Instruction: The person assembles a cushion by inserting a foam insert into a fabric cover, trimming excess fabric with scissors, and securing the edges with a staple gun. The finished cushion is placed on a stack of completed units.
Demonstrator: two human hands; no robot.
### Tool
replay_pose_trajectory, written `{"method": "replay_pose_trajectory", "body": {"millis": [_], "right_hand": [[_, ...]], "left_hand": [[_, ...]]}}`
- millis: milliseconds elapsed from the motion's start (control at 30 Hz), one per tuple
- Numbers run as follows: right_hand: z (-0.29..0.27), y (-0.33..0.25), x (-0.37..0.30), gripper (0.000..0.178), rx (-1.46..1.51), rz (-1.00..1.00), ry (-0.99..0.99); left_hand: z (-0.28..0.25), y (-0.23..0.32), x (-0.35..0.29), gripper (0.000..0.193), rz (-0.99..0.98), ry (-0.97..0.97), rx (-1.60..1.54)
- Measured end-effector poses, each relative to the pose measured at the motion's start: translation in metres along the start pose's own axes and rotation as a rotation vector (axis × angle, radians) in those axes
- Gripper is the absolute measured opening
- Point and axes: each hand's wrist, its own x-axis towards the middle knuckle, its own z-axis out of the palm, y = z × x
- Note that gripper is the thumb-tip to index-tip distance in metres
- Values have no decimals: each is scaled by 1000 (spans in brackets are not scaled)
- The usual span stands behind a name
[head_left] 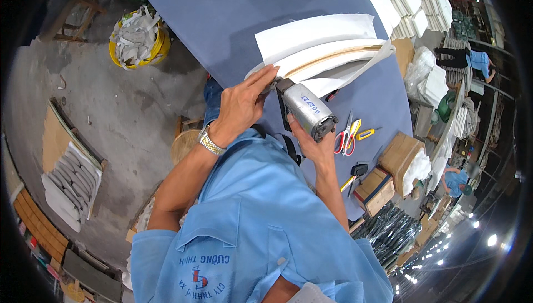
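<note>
A curved wooden-edged piece (333, 59) with white fabric and padding around it lies on the blue-covered table. My left hand (244, 100) rests at its near left end, fingers stretched out and fingertips on the white fabric; the thumb is mostly hidden. In my right hand (317, 146) is a silver staple gun (308, 107), the fingers closed about its body. Its dark nose meets the near end of the curved piece beside my left fingertips. Whether the nose presses on the wood or the fabric, I cannot tell. A white fabric flap (311, 34) spreads out behind the piece.
Scissors (347, 137), a yellow-handled tool (365, 134) and a cardboard box (401, 161) lie to my right. A yellow bucket of scraps (161, 48) stands on the floor at left, beyond the table (200, 14). Grey cushions (72, 183) are stacked lower left. Two people work far right.
</note>
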Motion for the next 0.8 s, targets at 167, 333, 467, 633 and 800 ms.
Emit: {"method": "replay_pose_trajectory", "body": {"millis": [167, 333, 467, 633, 800], "right_hand": [[0, 4, 4, 39, -105, -103, -25], [-2, 5, 5, 42, -156, -160, -64], [-2, 6, 8, 47, -181, -230, -107], [-1, 8, 3, 44, -217, -267, -81], [4, 7, -3, 45, -247, -207, -98]], "left_hand": [[-5, 4, 2, 68, -77, -41, -37], [-3, 1, 3, 69, -58, -45, -17], [-5, 0, 0, 71, -72, -67, -25], [2, 0, -6, 72, -30, -36, 15], [9, 4, -13, 69, -24, 23, 58]]}}
